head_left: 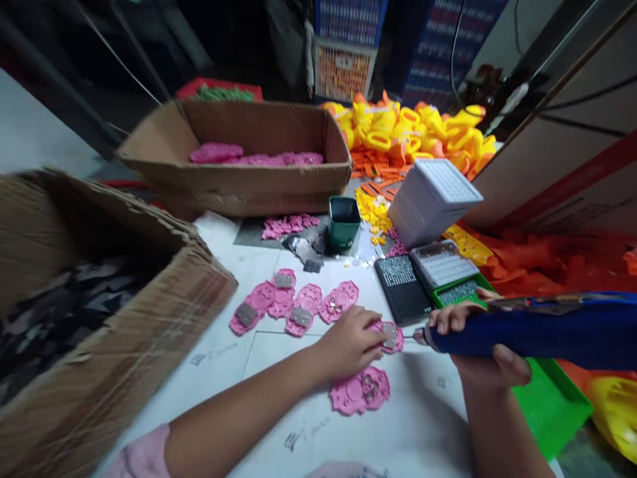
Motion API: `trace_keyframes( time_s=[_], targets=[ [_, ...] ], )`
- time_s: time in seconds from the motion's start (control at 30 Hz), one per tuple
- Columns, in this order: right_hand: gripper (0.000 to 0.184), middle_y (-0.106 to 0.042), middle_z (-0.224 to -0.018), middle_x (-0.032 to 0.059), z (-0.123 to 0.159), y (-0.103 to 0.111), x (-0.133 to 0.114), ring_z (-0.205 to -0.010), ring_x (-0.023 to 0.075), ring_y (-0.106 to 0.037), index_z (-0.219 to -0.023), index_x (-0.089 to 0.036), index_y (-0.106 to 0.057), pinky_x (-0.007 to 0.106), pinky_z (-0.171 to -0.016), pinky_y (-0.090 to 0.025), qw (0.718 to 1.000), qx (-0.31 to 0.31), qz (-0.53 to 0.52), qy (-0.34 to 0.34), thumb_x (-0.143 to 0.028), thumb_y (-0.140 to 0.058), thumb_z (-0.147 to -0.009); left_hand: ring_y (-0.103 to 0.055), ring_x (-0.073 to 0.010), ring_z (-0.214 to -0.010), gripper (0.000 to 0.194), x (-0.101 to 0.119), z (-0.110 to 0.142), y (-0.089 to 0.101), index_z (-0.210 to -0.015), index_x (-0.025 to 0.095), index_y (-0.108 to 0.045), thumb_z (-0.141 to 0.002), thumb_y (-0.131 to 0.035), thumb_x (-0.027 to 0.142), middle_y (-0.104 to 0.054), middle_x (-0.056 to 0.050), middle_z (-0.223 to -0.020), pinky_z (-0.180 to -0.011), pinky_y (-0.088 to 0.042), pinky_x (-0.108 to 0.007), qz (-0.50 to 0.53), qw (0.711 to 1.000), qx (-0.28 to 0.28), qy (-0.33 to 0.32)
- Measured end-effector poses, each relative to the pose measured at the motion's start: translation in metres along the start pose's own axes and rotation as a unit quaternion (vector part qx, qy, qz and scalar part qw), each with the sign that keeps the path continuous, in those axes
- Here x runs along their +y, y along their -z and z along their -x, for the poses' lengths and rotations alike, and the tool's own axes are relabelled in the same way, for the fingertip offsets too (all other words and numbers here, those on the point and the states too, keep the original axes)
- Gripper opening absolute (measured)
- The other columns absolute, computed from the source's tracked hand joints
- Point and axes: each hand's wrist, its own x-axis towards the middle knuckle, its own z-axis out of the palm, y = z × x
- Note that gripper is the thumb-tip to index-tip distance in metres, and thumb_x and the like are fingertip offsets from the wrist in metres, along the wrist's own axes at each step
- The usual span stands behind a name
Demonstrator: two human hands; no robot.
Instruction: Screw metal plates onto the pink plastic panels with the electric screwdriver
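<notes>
My left hand (351,342) is closed on a pink plastic part (398,338) with a grey metal plate (388,335) on it, pressing it to the white work surface. In my right hand (490,358) lies a blue electric screwdriver (537,332), held level with its bit pointing left. The bit's tip is close to the part's right edge; whether they touch I cannot tell. Nearer me is another pink part (348,397) with small metal pieces in it. Several more pink parts (304,299) lie beyond my left hand, some bearing grey plates.
A black tray (398,289) of screws and a green tray (557,405) are near my right hand. Behind stand a dark green cup (343,229), a stack of white trays (423,206) and yellow toy parts (388,126). Cardboard boxes (239,189) stand left and back.
</notes>
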Motion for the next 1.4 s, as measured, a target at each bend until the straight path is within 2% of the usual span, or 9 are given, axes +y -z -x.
trace_keyframes(
  time_s=[0.13,0.23,0.4,0.73,0.87,0.93,1.13,1.3,1.4],
  targets=[
    [0.04,-0.058,-0.067,0.0013,-0.002,0.007,0.006,-0.061,0.0214,-0.055,-0.106,-0.031,-0.059,0.041,-0.062,-0.05,0.999,0.032,0.002,-0.017,-0.039,-0.062,-0.067,-0.051,-0.0251,-0.103,0.026,-0.003,0.001,-0.004,-0.105,0.021,-0.069,-0.084,-0.062,0.033,-0.058,-0.013,-0.118,-0.091,-0.044,-0.042,-0.001,1.0,-0.003,0.006],
    [0.038,-0.059,-0.068,0.0018,-0.002,0.009,0.009,-0.062,0.0218,-0.057,-0.103,-0.031,-0.057,0.041,-0.062,-0.052,0.999,0.032,0.005,-0.029,-0.039,-0.065,-0.067,-0.051,-0.0248,-0.104,0.028,-0.005,0.002,-0.007,-0.106,0.022,-0.068,-0.081,-0.064,0.033,-0.057,-0.011,-0.119,-0.092,-0.044,-0.041,0.007,1.0,-0.002,0.008],
    [0.04,-0.059,-0.069,0.0019,-0.002,0.012,0.011,-0.064,0.0211,-0.059,-0.106,-0.032,-0.055,0.038,-0.061,-0.055,0.999,0.032,-0.01,-0.041,-0.038,-0.064,-0.068,-0.051,-0.0247,-0.103,0.047,-0.005,0.002,-0.009,-0.119,0.018,-0.06,-0.074,-0.067,0.03,-0.057,-0.012,-0.113,-0.093,-0.044,-0.038,0.02,0.999,-0.001,0.035],
    [0.041,-0.059,-0.072,0.0021,-0.006,0.016,0.014,-0.067,0.0216,-0.06,-0.109,-0.034,-0.054,0.039,-0.059,-0.057,0.996,0.048,-0.038,-0.062,-0.034,-0.065,-0.069,-0.05,-0.0245,-0.103,0.045,-0.011,0.0,-0.016,-0.108,0.018,-0.063,-0.065,-0.071,0.032,-0.055,-0.01,-0.11,-0.094,-0.044,-0.036,0.025,0.998,-0.009,0.062],
    [0.047,-0.06,-0.074,0.0026,-0.006,0.025,0.018,-0.069,0.0233,-0.06,-0.113,-0.036,-0.051,0.041,-0.055,-0.057,0.996,0.017,-0.054,-0.075,-0.034,-0.067,-0.068,-0.05,-0.025,-0.104,0.052,-0.018,0.0,-0.022,-0.108,0.02,-0.063,-0.06,-0.075,0.034,-0.054,-0.008,-0.111,-0.093,-0.044,-0.036,0.047,0.995,-0.01,0.086],
    [0.049,-0.06,-0.075,0.0023,-0.006,0.029,0.02,-0.07,0.0233,-0.061,-0.115,-0.036,-0.05,0.04,-0.055,-0.057,0.994,0.015,-0.061,-0.085,-0.033,-0.067,-0.069,-0.05,-0.0245,-0.105,0.052,-0.018,0.0,-0.021,-0.108,0.021,-0.063,-0.059,-0.076,0.034,-0.054,-0.007,-0.112,-0.094,-0.044,-0.035,0.058,0.994,-0.011,0.096],
    [0.046,-0.06,-0.073,0.0003,-0.008,0.028,0.022,-0.068,0.021,-0.061,-0.108,-0.034,-0.052,0.039,-0.058,-0.057,0.992,0.056,-0.067,-0.086,-0.031,-0.072,-0.067,-0.048,-0.0228,-0.108,0.052,-0.009,-0.001,-0.01,-0.107,0.019,-0.062,-0.059,-0.079,0.03,-0.054,-0.007,-0.115,-0.097,-0.042,-0.032,0.072,0.99,-0.026,0.118],
    [0.056,-0.06,-0.073,0.0007,-0.01,0.025,0.019,-0.067,0.0211,-0.061,-0.119,-0.035,-0.048,0.038,-0.056,-0.057,0.993,0.054,-0.069,-0.082,-0.03,-0.071,-0.068,-0.048,-0.0225,-0.11,0.05,-0.008,-0.001,-0.008,-0.104,0.018,-0.063,-0.059,-0.081,0.03,-0.054,-0.007,-0.116,-0.097,-0.041,-0.03,0.07,0.99,-0.027,0.12],
    [0.056,-0.06,-0.073,0.0006,-0.01,0.026,0.02,-0.067,0.0211,-0.062,-0.12,-0.034,-0.048,0.04,-0.056,-0.057,0.994,0.043,-0.069,-0.079,-0.03,-0.07,-0.069,-0.049,-0.0229,-0.11,0.05,-0.009,-0.001,-0.009,-0.104,0.018,-0.063,-0.06,-0.081,0.032,-0.055,-0.008,-0.115,-0.097,-0.042,-0.032,0.064,0.991,-0.028,0.114]
  ],
)
